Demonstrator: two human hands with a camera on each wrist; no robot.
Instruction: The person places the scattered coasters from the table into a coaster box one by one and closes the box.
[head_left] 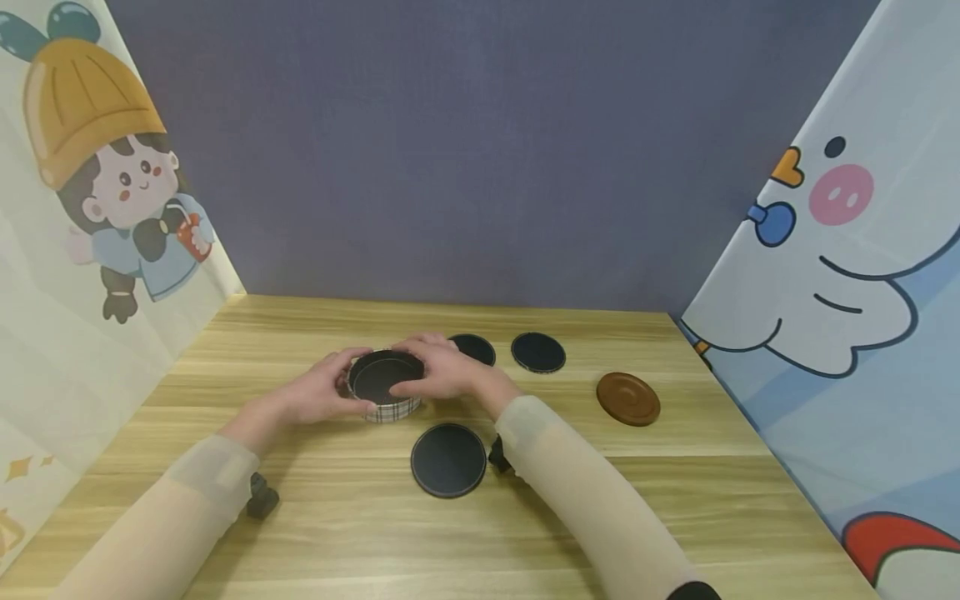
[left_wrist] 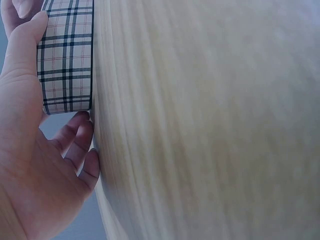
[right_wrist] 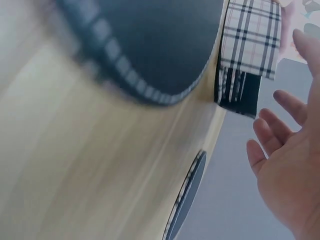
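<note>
A light wood-grain surface (head_left: 675, 517) is enclosed on three sides. Behind its far edge stands a plain grey-blue wall (head_left: 480, 150). Along the left edge hangs a pale panel with a cartoon child in a yellow hat (head_left: 97, 167); along the right edge, a panel with a cartoon white elephant (head_left: 840, 275). Light is even and soft.

Both hands, left hand (head_left: 318, 396) and right hand (head_left: 442, 371), reach forward, fingers curled inward.

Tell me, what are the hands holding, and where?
Both hold the round plaid holder by its sides: the left hand cups its left wall, the right hand its right rim.
</note>
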